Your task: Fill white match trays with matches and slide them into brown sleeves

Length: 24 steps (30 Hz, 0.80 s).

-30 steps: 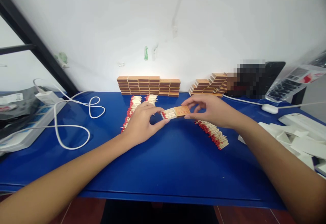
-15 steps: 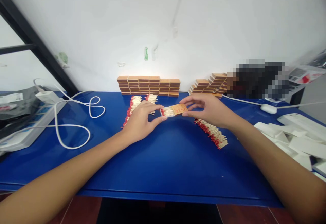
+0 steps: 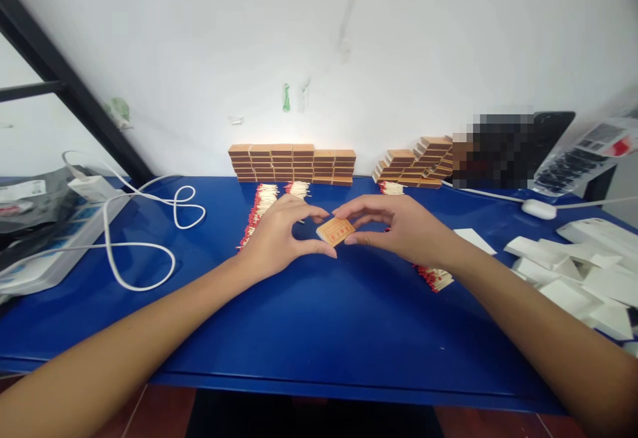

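Note:
A matchbox with an orange printed top is closed and held a little above the blue table, tilted. My left hand curves around its left end, thumb at the near corner and index finger at the far one. From the other side, my right hand grips the box with thumb and fingers. Behind my left hand lie red-tipped matches in a row, partly covered by it. More matches lie beneath my right wrist.
Stacked matchboxes stand against the wall, with a stepped stack further right. White box trays are heaped at right. A white cable loops near a power strip at left. A phone-like dark object, partly blurred, leans behind.
The matchbox was half open with matches showing; its tray is now pushed into the sleeve. My hands have come closer together, and the view has shifted slightly.

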Available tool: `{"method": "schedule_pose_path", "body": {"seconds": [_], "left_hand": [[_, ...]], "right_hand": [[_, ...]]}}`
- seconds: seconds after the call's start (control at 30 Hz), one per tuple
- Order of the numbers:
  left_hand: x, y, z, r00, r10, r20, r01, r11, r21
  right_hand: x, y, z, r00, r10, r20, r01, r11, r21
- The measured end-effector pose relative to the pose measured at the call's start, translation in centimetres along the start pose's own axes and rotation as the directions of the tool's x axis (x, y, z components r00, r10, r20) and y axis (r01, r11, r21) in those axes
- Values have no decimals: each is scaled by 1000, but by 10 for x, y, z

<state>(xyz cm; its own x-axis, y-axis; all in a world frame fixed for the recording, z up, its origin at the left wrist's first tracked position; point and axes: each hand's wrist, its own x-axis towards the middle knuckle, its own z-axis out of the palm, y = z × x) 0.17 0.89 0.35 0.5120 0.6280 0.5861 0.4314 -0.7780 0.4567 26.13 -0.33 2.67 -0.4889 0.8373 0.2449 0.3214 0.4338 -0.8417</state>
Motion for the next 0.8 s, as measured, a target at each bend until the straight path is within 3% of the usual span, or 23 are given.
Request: {"method": "schedule_pose_path", "body": {"seconds": [0.2, 0.33, 0.47, 0.63, 0.8], "left_hand": [[0, 0, 0, 999, 39, -11, -39, 999, 12], [-2, 2, 1, 995, 38, -92, -29, 995, 99], [-5, 5, 4, 990, 103, -100, -86, 983, 162], [-10, 7, 8, 988, 146, -58, -132, 972, 194], [-11, 6, 10, 982, 176, -64, -161, 968, 192]], "right_hand": [[-1, -6, -3, 1000, 21, -14, -21, 1000, -9], [3, 1, -13, 986, 20, -166, -34, 996, -79], [15, 19, -24, 937, 26, -348, -67, 992, -108], [59, 27, -36, 845, -62, -532, -132, 939, -318], [114, 23, -36, 856, -120, -503, -161, 863, -479]]}}
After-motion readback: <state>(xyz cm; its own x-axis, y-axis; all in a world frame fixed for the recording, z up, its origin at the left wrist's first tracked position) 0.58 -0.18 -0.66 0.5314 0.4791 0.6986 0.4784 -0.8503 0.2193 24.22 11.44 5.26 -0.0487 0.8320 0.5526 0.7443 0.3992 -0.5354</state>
